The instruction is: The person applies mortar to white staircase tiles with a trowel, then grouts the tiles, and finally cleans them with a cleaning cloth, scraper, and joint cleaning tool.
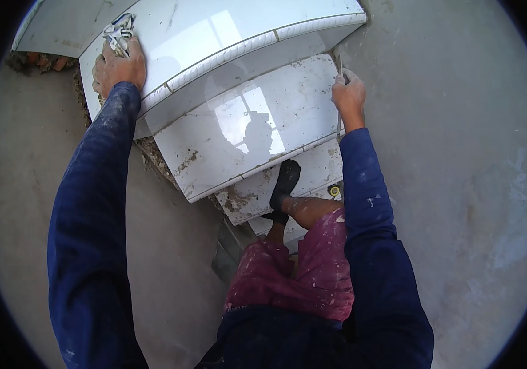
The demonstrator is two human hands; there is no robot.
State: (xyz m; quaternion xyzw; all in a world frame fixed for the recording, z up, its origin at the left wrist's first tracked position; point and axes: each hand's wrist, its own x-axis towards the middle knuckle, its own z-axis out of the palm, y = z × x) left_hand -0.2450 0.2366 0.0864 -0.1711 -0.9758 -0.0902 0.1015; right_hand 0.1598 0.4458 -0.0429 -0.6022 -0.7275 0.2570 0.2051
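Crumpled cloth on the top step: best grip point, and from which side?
Probably pinch the crumpled cloth by the bunched folds sticking out past the left hand, coming from the far side, over the white top step. Those folds look loose enough to close fingers on; the hand covers much of the near part, so that side is blocked.

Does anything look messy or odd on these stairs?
Yes: brown dirt lies at the left end of the step nearest the right hand, standing out against glossy white. The next step up, where the left hand holds a crumpled wad, looks cleaner.
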